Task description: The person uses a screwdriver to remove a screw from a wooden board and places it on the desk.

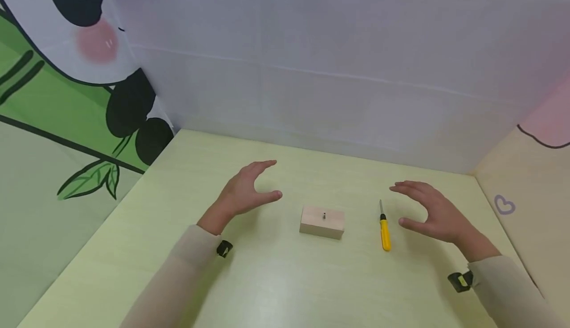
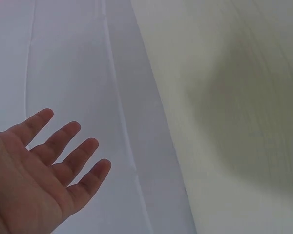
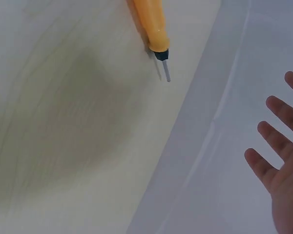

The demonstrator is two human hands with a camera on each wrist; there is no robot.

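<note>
Your left hand (image 1: 242, 192) hovers above the pale yellow-green tabletop (image 1: 276, 278), at 9 o'clock from the small light wooden block (image 1: 322, 222). Fingers are spread and relaxed, holding nothing, thumb pointing toward the block.

Your right hand (image 1: 434, 212) mirrors it at 3 o'clock from the block, just right of the yellow-handled screwdriver (image 1: 384, 230). Fingers are loose and extended, also holding nothing. It is near the tool but not touching it.

The block sits mid-table with a small metal screw (image 1: 324, 215) standing upright in its top face. The screwdriver lies flat between the block and your right hand, tip at 12 o'clock, handle at 6. The right wrist view shows the same: handle, dark collar and bare shaft on the table, palm open off to the side.

Risks, as I read it:
- The block is unclamped and light, so any sideways push will likely slide or tip it.
- The screwdriver's round handle may roll if your fingers brush it.
- The screw looks barely seated, so a knock could tilt it.

Both wrists are raised, palms facing inward.
</note>
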